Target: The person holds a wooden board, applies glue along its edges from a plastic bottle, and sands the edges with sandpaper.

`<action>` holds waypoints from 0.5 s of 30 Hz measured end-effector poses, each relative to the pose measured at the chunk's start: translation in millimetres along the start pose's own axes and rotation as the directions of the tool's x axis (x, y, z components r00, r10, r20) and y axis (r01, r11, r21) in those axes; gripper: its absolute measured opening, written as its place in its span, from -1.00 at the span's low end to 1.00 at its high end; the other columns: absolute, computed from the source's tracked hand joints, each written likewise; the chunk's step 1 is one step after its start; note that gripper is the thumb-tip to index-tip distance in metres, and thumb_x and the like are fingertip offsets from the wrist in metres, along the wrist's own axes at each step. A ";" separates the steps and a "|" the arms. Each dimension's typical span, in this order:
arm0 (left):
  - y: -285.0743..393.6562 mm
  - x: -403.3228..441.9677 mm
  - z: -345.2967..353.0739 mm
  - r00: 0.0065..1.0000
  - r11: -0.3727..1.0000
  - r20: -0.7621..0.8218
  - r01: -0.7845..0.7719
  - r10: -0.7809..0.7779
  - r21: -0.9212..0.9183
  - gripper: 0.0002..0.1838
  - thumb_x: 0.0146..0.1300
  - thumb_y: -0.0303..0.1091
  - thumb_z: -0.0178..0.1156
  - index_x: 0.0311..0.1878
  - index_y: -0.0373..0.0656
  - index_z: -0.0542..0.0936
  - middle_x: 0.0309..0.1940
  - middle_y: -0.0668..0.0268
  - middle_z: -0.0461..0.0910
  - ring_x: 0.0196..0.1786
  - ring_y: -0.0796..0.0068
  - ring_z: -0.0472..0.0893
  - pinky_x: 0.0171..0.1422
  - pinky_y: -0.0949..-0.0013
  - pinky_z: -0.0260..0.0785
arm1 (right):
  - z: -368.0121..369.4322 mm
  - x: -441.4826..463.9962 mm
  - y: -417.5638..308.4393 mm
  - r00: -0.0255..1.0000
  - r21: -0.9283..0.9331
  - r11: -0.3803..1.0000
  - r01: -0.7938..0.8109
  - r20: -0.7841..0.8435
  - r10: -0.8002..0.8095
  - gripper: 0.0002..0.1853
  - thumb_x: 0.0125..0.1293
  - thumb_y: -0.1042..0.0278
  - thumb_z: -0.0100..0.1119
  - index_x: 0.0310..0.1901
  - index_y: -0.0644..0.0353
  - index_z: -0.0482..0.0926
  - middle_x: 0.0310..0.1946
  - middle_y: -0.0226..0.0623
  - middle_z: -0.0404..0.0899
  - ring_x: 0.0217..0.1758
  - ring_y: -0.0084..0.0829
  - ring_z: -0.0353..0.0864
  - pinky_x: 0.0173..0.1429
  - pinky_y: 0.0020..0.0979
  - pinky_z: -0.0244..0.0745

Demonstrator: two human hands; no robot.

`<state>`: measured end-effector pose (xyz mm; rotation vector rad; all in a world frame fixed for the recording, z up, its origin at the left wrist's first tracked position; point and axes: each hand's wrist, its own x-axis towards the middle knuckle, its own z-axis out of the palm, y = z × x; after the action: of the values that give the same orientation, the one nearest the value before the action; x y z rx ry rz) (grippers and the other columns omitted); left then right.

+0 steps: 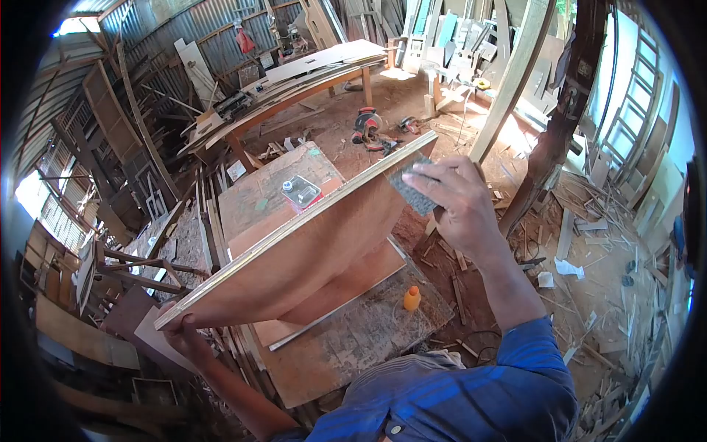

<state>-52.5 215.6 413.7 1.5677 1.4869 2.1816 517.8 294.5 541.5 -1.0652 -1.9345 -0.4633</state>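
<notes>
A reddish-brown wooden panel with a pale layered edge is held tilted above the worktable. My left hand grips its lower left corner, with the thumb on the near face and the other fingers mostly hidden. At the panel's upper right end, my right hand holds a grey sanding sheet near the edge, with fingers stretched over the sheet. Beneath the panel, another reddish board lies on the worktable.
An orange bottle stands on the worktable, right of the boards. Beyond the panel is a clear container. Red and black power tools rest on the floor. A long table bears boards; a wooden post rises at right.
</notes>
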 end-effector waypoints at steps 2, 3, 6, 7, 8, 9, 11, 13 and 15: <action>-1.1 -0.2 -2.0 1.000 1.000 -0.008 -0.008 0.008 0.016 -0.49 0.20 -0.12 0.47 0.05 -0.31 0.60 0.15 0.21 0.55 0.22 0.32 0.52 0.40 0.16 0.31 | -1.5 9.0 -0.5 0.999 -0.031 1.000 -0.005 -0.048 0.004 -0.44 0.03 0.72 0.25 0.10 0.02 0.80 0.09 -0.35 0.74 0.13 -0.23 0.60 0.21 -0.23 0.57; -1.8 0.5 -1.1 1.000 1.000 -0.011 -0.013 0.013 0.021 -0.50 0.20 -0.12 0.47 0.04 -0.31 0.61 0.15 0.21 0.55 0.21 0.32 0.53 0.40 0.16 0.31 | 1.9 10.4 2.4 0.999 -0.021 1.000 -0.003 -0.045 0.002 -0.44 0.04 0.72 0.24 0.09 0.03 0.80 0.09 -0.35 0.74 0.13 -0.23 0.60 0.21 -0.23 0.58; -2.3 0.3 -1.8 1.000 1.000 0.006 0.009 -0.009 0.019 -0.46 0.19 -0.06 0.50 0.03 -0.32 0.62 0.17 0.21 0.55 0.22 0.32 0.53 0.40 0.16 0.31 | 14.3 6.7 8.9 0.998 0.022 0.999 -0.040 -0.038 0.041 -0.46 0.05 0.73 0.23 0.06 0.03 0.81 0.05 -0.34 0.76 0.11 -0.23 0.61 0.20 -0.24 0.61; -1.9 0.9 -0.4 1.000 1.000 0.007 -0.002 0.002 0.017 -0.44 0.19 -0.03 0.51 0.03 -0.32 0.62 0.17 0.22 0.55 0.22 0.32 0.53 0.40 0.15 0.31 | 9.1 5.0 9.5 0.999 0.029 0.999 -0.032 -0.018 0.033 -0.46 0.04 0.74 0.23 0.06 0.02 0.82 0.04 -0.35 0.76 0.11 -0.23 0.61 0.20 -0.24 0.61; -0.2 0.3 0.2 1.000 1.000 0.006 -0.011 0.011 0.017 -0.42 0.19 0.00 0.52 0.03 -0.32 0.62 0.17 0.22 0.55 0.22 0.32 0.53 0.40 0.15 0.31 | 0.2 3.2 12.3 1.000 0.038 0.999 -0.022 0.004 0.022 -0.46 0.04 0.74 0.23 0.05 0.02 0.82 0.04 -0.35 0.76 0.11 -0.23 0.61 0.20 -0.24 0.61; 2.2 -0.4 0.4 1.000 1.000 0.010 -0.018 0.018 0.020 -0.39 0.19 0.04 0.53 0.04 -0.32 0.62 0.17 0.22 0.55 0.22 0.32 0.53 0.40 0.15 0.31 | -5.7 2.0 13.4 0.999 0.049 0.999 -0.018 0.029 0.017 -0.45 0.03 0.75 0.23 0.05 0.02 0.82 0.04 -0.35 0.77 0.11 -0.23 0.61 0.20 -0.24 0.61; 6.7 -0.4 3.1 1.000 1.000 0.001 -0.011 0.011 0.025 -0.36 0.17 0.09 0.54 0.03 -0.31 0.63 0.17 0.22 0.55 0.22 0.32 0.53 0.40 0.15 0.31 | -5.5 4.7 16.4 0.998 0.047 0.998 -0.047 -0.030 0.048 -0.43 0.00 0.77 0.24 0.04 0.02 0.82 0.03 -0.34 0.78 0.10 -0.21 0.61 0.23 -0.23 0.60; 3.5 -0.5 1.4 1.000 0.999 0.013 -0.016 0.016 0.041 -0.34 0.17 0.13 0.55 0.02 -0.31 0.64 0.17 0.22 0.55 0.23 0.32 0.53 0.40 0.14 0.31 | 0.8 11.1 24.8 0.994 -0.004 0.999 -0.032 -0.100 0.032 -0.43 0.00 0.78 0.24 0.05 0.01 0.82 0.04 -0.35 0.78 0.10 -0.21 0.61 0.24 -0.22 0.59; -2.1 1.6 -4.1 0.999 0.997 0.036 -0.037 0.035 0.068 -0.34 0.17 0.14 0.55 0.02 -0.30 0.64 0.18 0.22 0.54 0.24 0.31 0.52 0.41 0.13 0.31 | 8.1 7.0 31.9 0.997 -0.031 0.999 -0.020 -0.078 0.018 -0.40 0.00 0.78 0.24 0.07 -0.01 0.82 0.06 -0.36 0.77 0.10 -0.20 0.60 0.25 -0.22 0.59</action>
<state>-57.4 214.9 413.2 1.6576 1.5517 2.1322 538.0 321.4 540.2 -1.0693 -1.8524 -0.5186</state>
